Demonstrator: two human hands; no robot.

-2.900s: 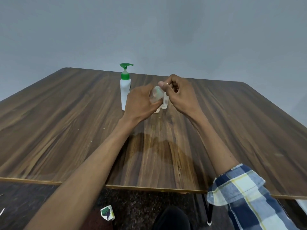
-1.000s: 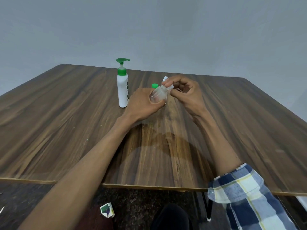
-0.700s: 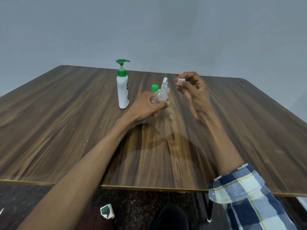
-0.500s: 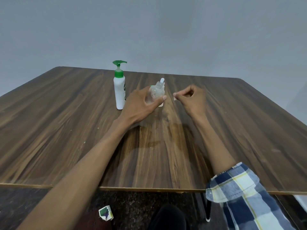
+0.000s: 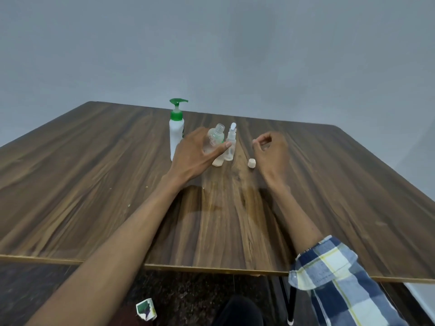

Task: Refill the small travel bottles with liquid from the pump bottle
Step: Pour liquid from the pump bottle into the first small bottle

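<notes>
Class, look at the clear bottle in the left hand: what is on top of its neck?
Nothing: the clear bottle in the left hand has an open neck. Its lower body is hidden.

The small cap (image 5: 251, 164) is now lying on the surface (image 5: 94, 184), released by the right hand (image 5: 270, 151); the spray bottle (image 5: 230, 147) is standing upright at the left hand's (image 5: 195, 156) two o'clock.
</notes>
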